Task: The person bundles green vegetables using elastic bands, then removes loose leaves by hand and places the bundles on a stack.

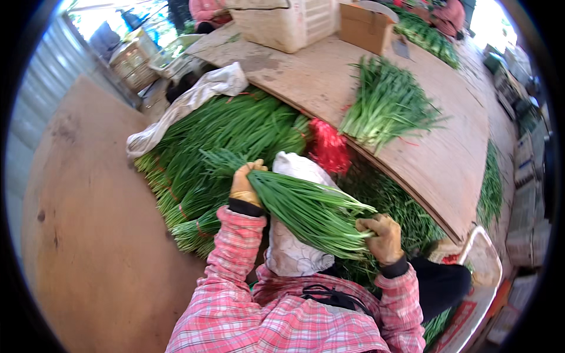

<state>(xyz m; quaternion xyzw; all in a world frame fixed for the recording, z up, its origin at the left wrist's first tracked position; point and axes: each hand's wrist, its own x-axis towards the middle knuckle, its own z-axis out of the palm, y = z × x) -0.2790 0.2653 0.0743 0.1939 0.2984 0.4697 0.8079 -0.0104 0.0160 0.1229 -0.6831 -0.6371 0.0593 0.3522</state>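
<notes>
A bunch of long green leafy stalks, like garlic chives (pixel 309 207), lies across a white cloth (pixel 293 251) over my lap. My left hand (pixel 248 183), in a tan glove, grips its leafy part. In a like glove, my right hand (pixel 382 236) pinches stalks at the pale ends. Left of and beyond my left hand is a large pile of green bundles (pixel 216 128), several tied with red bands. Red plastic strings (pixel 329 145) hang at the board's edge. A loose heap of similar stalks (pixel 388 101) rests on the wooden board (pixel 454 163).
A second wooden board (pixel 97 229) stands at the left. On the far board are a white foam box (pixel 282 26) and a cardboard box (pixel 366 28). A white-rimmed tub (pixel 494 264) is at my right. Two people in pink (pixel 448 20) (pixel 205 13) sit at the far side.
</notes>
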